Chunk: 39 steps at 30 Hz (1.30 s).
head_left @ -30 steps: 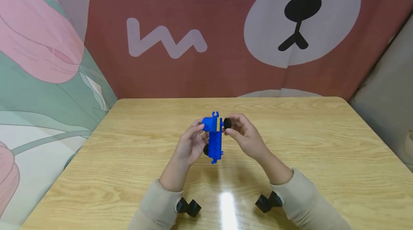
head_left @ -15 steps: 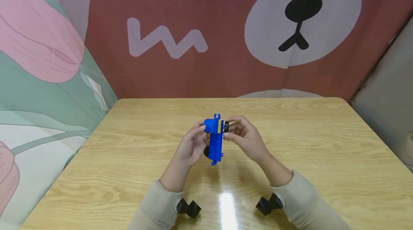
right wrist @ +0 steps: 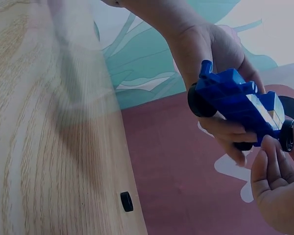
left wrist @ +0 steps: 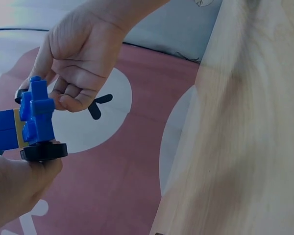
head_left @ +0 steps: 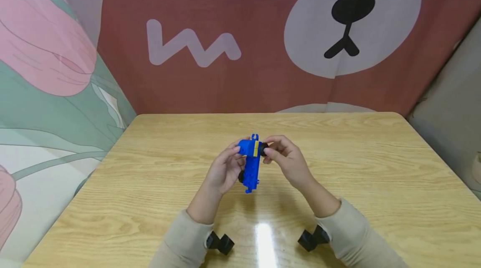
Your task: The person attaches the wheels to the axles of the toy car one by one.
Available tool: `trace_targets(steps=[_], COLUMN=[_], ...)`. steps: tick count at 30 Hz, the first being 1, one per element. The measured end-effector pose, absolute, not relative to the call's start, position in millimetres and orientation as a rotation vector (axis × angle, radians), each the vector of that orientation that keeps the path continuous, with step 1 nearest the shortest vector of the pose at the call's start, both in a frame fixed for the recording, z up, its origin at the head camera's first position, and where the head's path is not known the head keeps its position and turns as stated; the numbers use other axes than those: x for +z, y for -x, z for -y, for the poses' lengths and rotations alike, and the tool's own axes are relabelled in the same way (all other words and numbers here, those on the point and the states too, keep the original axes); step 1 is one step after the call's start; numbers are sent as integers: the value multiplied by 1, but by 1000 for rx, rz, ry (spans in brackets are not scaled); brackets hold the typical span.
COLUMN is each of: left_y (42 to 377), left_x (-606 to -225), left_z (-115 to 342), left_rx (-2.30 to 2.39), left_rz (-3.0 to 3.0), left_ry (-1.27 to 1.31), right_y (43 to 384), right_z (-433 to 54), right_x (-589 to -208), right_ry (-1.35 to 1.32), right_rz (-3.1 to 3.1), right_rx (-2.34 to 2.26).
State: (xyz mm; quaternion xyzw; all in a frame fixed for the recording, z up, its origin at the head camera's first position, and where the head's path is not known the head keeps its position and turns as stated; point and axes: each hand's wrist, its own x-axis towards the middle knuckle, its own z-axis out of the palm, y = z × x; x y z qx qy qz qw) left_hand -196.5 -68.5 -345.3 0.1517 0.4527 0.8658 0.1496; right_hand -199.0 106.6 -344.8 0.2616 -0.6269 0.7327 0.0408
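Both hands hold a blue toy car point(head_left: 251, 168) above the table, its long body built of bricks with a yellow strip point(head_left: 256, 148). My left hand point(head_left: 223, 172) grips the car from its left side, thumb on the raised blue block. At the far right of the body, my right hand point(head_left: 289, 161) pinches a black wheel point(head_left: 264, 149) between thumb and fingers, close against the car's side. Another black wheel point(left wrist: 44, 151) sits on the left side, near the left fingers. The right wrist view shows a wheel point(right wrist: 201, 100) at the other end of the car too.
A loose black wheel point(right wrist: 127, 201) stands on the wooden table point(head_left: 150, 201) near its edge in the right wrist view. Behind the table hangs a red-brown cloth point(head_left: 263, 88) with a bear print. Black wrist devices point(head_left: 221, 243) are on both sleeves.
The right hand has turned the wheel, which showed a gap from the car earlier, and it now lies close to the body. The car has shifted very slightly toward the right.
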Motion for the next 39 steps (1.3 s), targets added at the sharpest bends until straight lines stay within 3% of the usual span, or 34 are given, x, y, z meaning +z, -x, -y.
trace_targets(steps=[39], left_y=[190], left_x=[-346], left_z=[55], left_rx=[2405], left_rz=[-1545], left_ry=[-459], right_y=[182], right_z=[-95], right_x=[-344], right_ry=[-787], right_rz=[1992], right_rx=[2138])
